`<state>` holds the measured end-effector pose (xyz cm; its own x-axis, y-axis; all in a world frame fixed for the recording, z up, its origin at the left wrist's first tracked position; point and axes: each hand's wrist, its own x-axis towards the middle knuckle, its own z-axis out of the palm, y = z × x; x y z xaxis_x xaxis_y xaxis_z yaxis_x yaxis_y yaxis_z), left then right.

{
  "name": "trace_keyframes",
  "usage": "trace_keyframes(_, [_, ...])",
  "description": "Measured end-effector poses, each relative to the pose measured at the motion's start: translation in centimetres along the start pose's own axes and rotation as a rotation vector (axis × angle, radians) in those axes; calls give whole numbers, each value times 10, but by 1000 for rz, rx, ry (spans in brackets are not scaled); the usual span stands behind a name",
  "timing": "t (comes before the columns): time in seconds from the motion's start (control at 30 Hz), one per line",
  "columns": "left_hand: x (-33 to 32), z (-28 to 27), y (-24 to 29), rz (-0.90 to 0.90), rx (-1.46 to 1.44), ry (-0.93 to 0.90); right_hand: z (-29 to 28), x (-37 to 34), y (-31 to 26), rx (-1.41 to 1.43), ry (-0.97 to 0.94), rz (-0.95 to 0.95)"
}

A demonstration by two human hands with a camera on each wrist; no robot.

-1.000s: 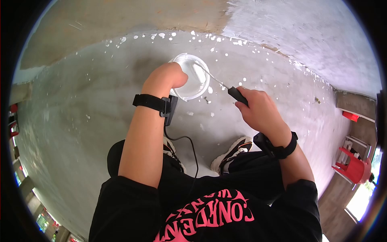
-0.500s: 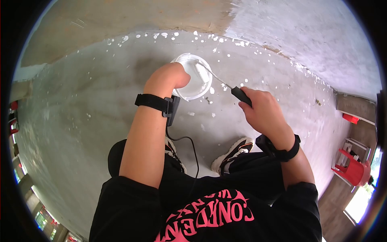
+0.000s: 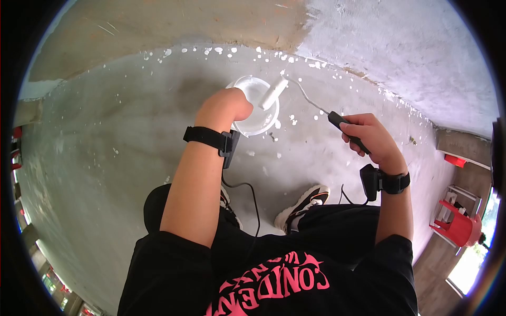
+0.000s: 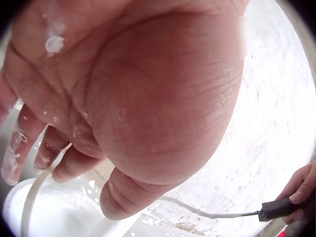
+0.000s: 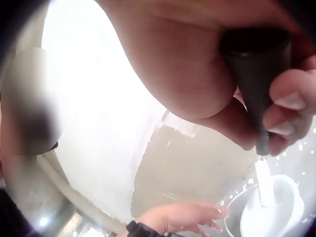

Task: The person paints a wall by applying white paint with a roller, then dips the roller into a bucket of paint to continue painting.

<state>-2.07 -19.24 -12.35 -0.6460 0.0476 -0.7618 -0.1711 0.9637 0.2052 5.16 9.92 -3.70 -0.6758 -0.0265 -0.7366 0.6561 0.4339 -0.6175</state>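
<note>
A white bucket (image 3: 256, 131) of white paint stands on the floor in front of the feet. My left hand (image 3: 227, 108) is at its left side, fingers loosely extended by the pale bucket handle (image 4: 32, 197); white specks mark the palm and fingers. My right hand (image 3: 371, 138) grips the black handle (image 3: 337, 122) of a paint roller, with the thumb along it. The white roller sleeve (image 3: 274, 93) is tilted over the bucket's right part, its upper end past the rim. In the right wrist view the fingers (image 5: 291, 101) wrap the roller handle.
White paint drips (image 3: 219, 51) dot the grey floor (image 3: 132, 126) along the wall base. The wall is bare brown (image 3: 211, 21) on the left and whitish (image 3: 390, 42) on the right. Shoes (image 3: 303, 205) stand close behind the bucket. A red chair (image 3: 457, 226) is far right.
The roller has come up from inside the bucket and swung to the right, showing its whole sleeve. My right hand moved right and turned. The left hand stays at the bucket.
</note>
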Motion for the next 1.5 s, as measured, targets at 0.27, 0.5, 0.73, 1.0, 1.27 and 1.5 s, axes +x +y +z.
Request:
trace_keyframes(0.27, [-7,-5,-9,9,-27,12,-16,11,15,87,-19,84])
trace_keyframes(0.5, [1,0,-19,13,-59,-33,-21,25,34,176,-38,116])
trace_keyframes(0.73, [-1,-2,-11,6,-48,-32,-3,11,16,-105,94,-4])
trace_keyframes(1.0, [1,-2,-11,6,-51,-29,1,12,19,-357,318,-269])
trace_keyframes(1.27, [-6,0,-10,5,-73,61,-22,-13,-3,2,226,-255])
trace_keyframes(1.5, [-9,-1,-11,48,-96,24,-4,-11,-33,3,431,-440])
